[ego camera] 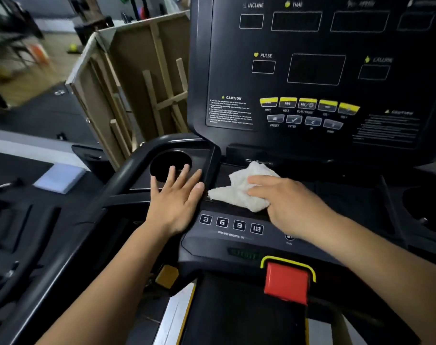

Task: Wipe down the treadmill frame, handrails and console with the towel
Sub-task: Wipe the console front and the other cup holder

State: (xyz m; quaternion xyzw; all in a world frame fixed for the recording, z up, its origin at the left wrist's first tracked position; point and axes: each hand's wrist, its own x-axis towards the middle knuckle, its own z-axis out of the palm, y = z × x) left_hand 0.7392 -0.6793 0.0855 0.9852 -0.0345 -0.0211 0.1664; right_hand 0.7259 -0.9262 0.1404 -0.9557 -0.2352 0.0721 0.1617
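- A person's right hand (286, 202) presses a crumpled white towel (239, 192) onto the flat ledge of a treadmill console (202, 70), just below the dark display. The pressure appears meant to drag the cloth across the plastic.
- The right fingers (259, 181) lie close together and fairly straight across the top of the towel. The thumb is hidden, so whether it tucks under the cloth cannot be told.
- The left hand (177, 197) rests flat at the towel's 9 o'clock, just beside it. Its fingers (187, 175) are spread on the side tray, seemingly to steady the body.
- The cup holder (162, 158) sits at 12 o'clock from the left hand, the fingertips reaching its rim. The curved handrail (127, 168) runs at 9 o'clock.
- The incline buttons (230, 224) lie at 6 o'clock from the towel, with the red stop key (285, 282) nearer the person. Both look likely to need a light touch when wiped.
- A wooden frame (137, 78) leans beyond the machine at 11 o'clock.
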